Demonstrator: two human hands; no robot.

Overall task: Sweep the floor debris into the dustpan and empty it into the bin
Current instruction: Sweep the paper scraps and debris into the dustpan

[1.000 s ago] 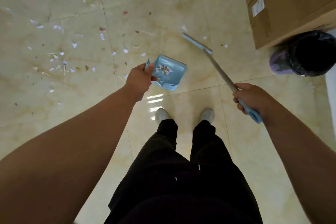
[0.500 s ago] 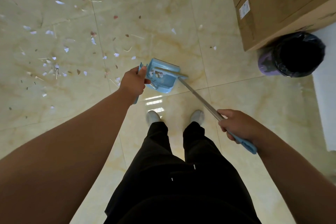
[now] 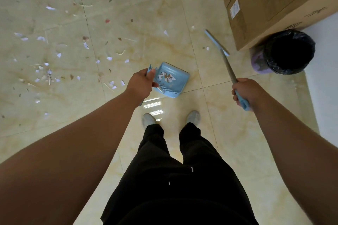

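- The left hand [image 3: 141,85] is closed round the handle of the blue dustpan [image 3: 173,86]. The fingers wrap the handle, its tip shows above the knuckles, and its other end sticks out below the wrist.
- The dustpan sits just right of those fingers, low over the middle of the floor [image 3: 146,23] and ahead of the pale shoes [image 3: 149,118]. Whether it touches the tiles cannot be told.
- White and brown scraps [image 3: 167,76] lie in the pan, close to the thumb.
- The right hand [image 3: 247,91] is wrapped tight round the broom [image 3: 228,67] near its top. The blue grip end juts out below the fist.
- From the fingers the shaft slants up and left to the narrow blue head [image 3: 216,42], which is well apart from the dustpan.
- The bin [image 3: 289,53], lined with a black bag, stands near the floor's right edge, just right of the broom shaft and against the cardboard boxes [image 3: 274,5].
- Loose debris [image 3: 47,73], paper bits and thin sticks, is scattered over the left part of the floor.
- Black trousers [image 3: 173,179] fill the lower middle.
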